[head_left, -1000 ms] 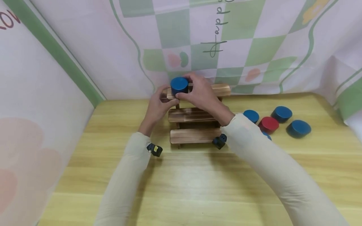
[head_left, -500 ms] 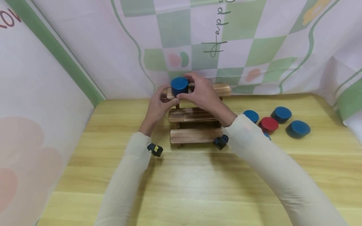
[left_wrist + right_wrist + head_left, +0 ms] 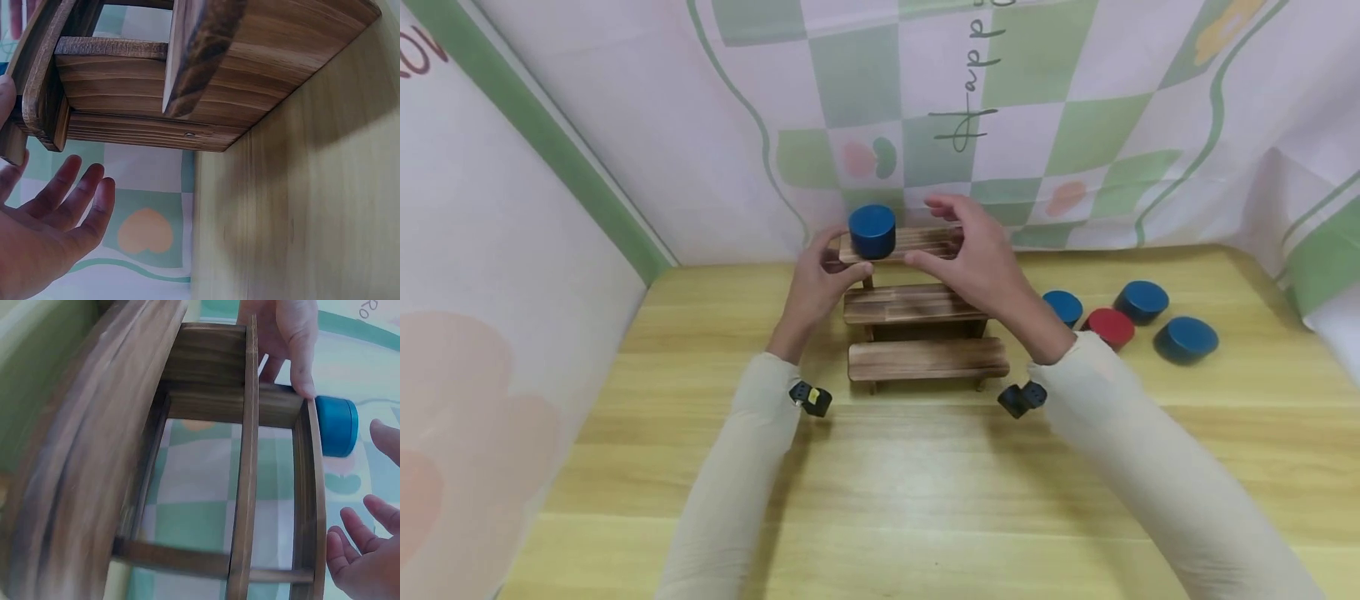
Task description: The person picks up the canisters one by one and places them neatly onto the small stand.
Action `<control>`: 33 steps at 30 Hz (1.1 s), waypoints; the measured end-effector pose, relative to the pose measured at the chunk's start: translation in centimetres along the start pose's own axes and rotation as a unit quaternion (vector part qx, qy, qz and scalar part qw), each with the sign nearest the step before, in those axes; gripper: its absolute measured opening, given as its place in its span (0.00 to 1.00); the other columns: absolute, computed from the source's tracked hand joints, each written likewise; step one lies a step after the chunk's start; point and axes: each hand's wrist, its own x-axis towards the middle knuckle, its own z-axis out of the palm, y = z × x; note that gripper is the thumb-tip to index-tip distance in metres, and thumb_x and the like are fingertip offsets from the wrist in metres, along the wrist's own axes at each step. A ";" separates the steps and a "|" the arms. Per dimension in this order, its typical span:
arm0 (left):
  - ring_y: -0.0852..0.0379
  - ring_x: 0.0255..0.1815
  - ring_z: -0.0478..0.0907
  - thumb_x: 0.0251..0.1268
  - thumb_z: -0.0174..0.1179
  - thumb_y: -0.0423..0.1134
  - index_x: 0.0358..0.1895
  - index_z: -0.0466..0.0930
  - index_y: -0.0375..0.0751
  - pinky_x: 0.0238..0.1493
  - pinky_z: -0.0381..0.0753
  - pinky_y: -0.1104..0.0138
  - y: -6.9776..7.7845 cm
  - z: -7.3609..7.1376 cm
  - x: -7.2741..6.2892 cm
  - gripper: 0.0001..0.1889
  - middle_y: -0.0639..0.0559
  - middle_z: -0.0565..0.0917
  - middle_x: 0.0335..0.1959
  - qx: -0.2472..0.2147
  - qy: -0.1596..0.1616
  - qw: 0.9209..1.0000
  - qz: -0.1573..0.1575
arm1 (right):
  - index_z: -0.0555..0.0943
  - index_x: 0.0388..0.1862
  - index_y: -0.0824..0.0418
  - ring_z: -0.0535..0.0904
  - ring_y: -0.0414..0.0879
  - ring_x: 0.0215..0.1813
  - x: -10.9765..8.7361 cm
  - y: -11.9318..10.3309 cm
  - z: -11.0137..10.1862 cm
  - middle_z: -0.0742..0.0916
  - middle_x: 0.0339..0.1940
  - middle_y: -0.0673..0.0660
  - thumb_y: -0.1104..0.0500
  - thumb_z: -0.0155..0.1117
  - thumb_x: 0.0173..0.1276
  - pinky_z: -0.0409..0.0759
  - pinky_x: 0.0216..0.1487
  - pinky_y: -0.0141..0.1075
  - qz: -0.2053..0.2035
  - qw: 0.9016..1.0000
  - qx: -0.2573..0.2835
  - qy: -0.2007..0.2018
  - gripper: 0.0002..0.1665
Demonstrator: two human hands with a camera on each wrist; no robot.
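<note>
A three-tier wooden stand (image 3: 921, 307) stands at the back of the table. On the left end of its top tier sits a blue cylinder-shaped block (image 3: 872, 233), upright, also visible in the right wrist view as a blue block (image 3: 337, 427). My left hand (image 3: 812, 287) holds the left end of the top board between thumb and forefinger; its other fingers (image 3: 81, 194) spread loosely behind. To the right of the block, my right hand (image 3: 988, 258) hovers over the top tier, thumb and fingers apart with nothing between them.
Right of the stand lie several blue blocks (image 3: 1186, 340) and a red block (image 3: 1109, 328) on the wooden table (image 3: 880, 500). My right forearm partly covers this group. Behind the table hangs a checkered green-and-white cloth (image 3: 940, 150).
The right hand has let go of the blue block and moved right, its fingers spreading. The block stays on the top tier, and the left hand keeps its place at the stand's end.
</note>
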 end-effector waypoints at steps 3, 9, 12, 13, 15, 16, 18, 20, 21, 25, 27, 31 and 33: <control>0.45 0.48 0.80 0.61 0.73 0.39 0.69 0.71 0.44 0.52 0.80 0.56 -0.2 0.0 0.1 0.33 0.40 0.78 0.50 -0.001 0.003 1.000 0.001 | 0.69 0.71 0.65 0.69 0.57 0.67 -0.7 0.3 -0.5 0.76 0.66 0.63 0.54 0.78 0.60 0.69 0.66 0.50 0.001 1.000 0.003 0.002 0.44; 0.44 0.49 0.79 0.62 0.72 0.38 0.69 0.71 0.44 0.53 0.80 0.55 -0.4 0.1 0.2 0.32 0.39 0.78 0.51 -0.001 -0.001 1.000 -0.005 | 0.68 0.72 0.65 0.68 0.56 0.68 -1.5 0.8 -1.2 0.75 0.67 0.62 0.56 0.78 0.61 0.68 0.66 0.50 0.011 1.000 0.013 -0.004 0.44; 0.44 0.49 0.79 0.62 0.72 0.37 0.70 0.70 0.44 0.53 0.80 0.55 -0.3 0.1 0.1 0.32 0.38 0.78 0.49 -0.004 -0.003 1.000 -0.009 | 0.68 0.73 0.64 0.68 0.56 0.68 -1.9 0.9 -1.6 0.75 0.68 0.61 0.55 0.77 0.62 0.68 0.67 0.49 0.018 1.000 0.012 -0.005 0.43; 0.44 0.49 0.79 0.62 0.72 0.38 0.70 0.70 0.44 0.53 0.80 0.55 -0.2 0.1 0.1 0.32 0.38 0.78 0.49 -0.003 -0.004 1.000 -0.009 | 0.68 0.73 0.63 0.68 0.55 0.68 -2.0 0.9 -1.8 0.74 0.68 0.60 0.55 0.77 0.62 0.68 0.67 0.49 0.020 1.000 0.012 -0.005 0.43; 0.44 0.49 0.79 0.62 0.72 0.38 0.70 0.70 0.45 0.53 0.80 0.55 -0.1 0.0 0.0 0.32 0.38 0.78 0.48 -0.004 -0.003 1.000 -0.011 | 0.68 0.73 0.62 0.68 0.55 0.68 -2.4 1.0 -2.2 0.74 0.68 0.60 0.53 0.76 0.63 0.67 0.67 0.49 0.024 1.000 0.014 -0.006 0.43; 0.45 0.48 0.79 0.62 0.72 0.38 0.70 0.70 0.45 0.53 0.80 0.56 -0.1 0.0 0.0 0.33 0.38 0.78 0.48 -0.003 -0.002 1.000 -0.011 | 0.68 0.73 0.62 0.67 0.54 0.68 -2.5 1.0 -2.3 0.74 0.69 0.60 0.53 0.76 0.63 0.67 0.67 0.48 0.025 1.000 0.016 -0.005 0.43; 0.45 0.49 0.80 0.62 0.72 0.39 0.70 0.70 0.46 0.53 0.80 0.56 0.0 -0.1 -0.1 0.33 0.39 0.78 0.47 0.000 -0.001 1.000 -0.013 | 0.68 0.74 0.61 0.67 0.54 0.68 -2.8 1.2 -2.7 0.73 0.69 0.59 0.51 0.76 0.63 0.67 0.67 0.48 0.029 0.999 0.022 -0.005 0.44; 0.46 0.49 0.79 0.62 0.72 0.40 0.70 0.70 0.47 0.52 0.80 0.56 0.0 -0.3 -0.2 0.33 0.40 0.77 0.48 0.005 0.001 1.000 -0.014 | 0.68 0.74 0.60 0.67 0.54 0.68 -3.0 1.3 -3.1 0.73 0.70 0.58 0.50 0.75 0.63 0.67 0.67 0.49 0.036 0.999 0.025 -0.005 0.44; 0.46 0.49 0.79 0.62 0.72 0.40 0.70 0.70 0.47 0.52 0.80 0.56 0.0 -0.4 -0.2 0.33 0.40 0.77 0.48 0.008 0.002 1.000 -0.014 | 0.68 0.74 0.59 0.67 0.54 0.68 -3.2 1.3 -3.3 0.73 0.70 0.57 0.49 0.75 0.63 0.67 0.67 0.50 0.039 0.999 0.026 -0.004 0.44; 0.46 0.48 0.79 0.62 0.72 0.39 0.69 0.71 0.47 0.51 0.80 0.56 -0.3 -0.4 -0.2 0.33 0.40 0.77 0.49 0.006 0.002 1.000 -0.013 | 0.68 0.74 0.57 0.67 0.55 0.68 -4.0 1.6 -3.9 0.72 0.70 0.56 0.47 0.75 0.63 0.67 0.66 0.53 0.064 0.998 0.027 0.004 0.44; 0.45 0.48 0.80 0.61 0.72 0.39 0.69 0.71 0.47 0.51 0.80 0.56 -0.5 -0.3 -0.1 0.32 0.40 0.78 0.49 0.000 0.001 1.000 -0.013 | 0.68 0.74 0.57 0.67 0.55 0.68 -4.4 1.9 -4.1 0.72 0.70 0.56 0.49 0.75 0.64 0.67 0.65 0.52 0.068 0.997 0.030 0.015 0.43; 0.47 0.49 0.79 0.61 0.73 0.41 0.69 0.71 0.48 0.51 0.80 0.56 -0.6 -0.1 0.0 0.33 0.41 0.78 0.50 -0.003 -0.003 1.000 -0.016 | 0.69 0.73 0.61 0.67 0.56 0.67 -5.0 2.4 -4.4 0.73 0.69 0.57 0.53 0.75 0.64 0.67 0.66 0.52 0.066 0.997 0.032 0.031 0.42; 0.47 0.49 0.79 0.62 0.72 0.42 0.70 0.70 0.49 0.52 0.80 0.56 -0.5 -0.1 0.0 0.33 0.41 0.78 0.50 0.002 -0.004 1.000 -0.016 | 0.69 0.73 0.61 0.66 0.56 0.68 -5.2 2.6 -4.5 0.73 0.69 0.58 0.53 0.75 0.64 0.66 0.66 0.53 0.066 0.997 0.030 0.032 0.42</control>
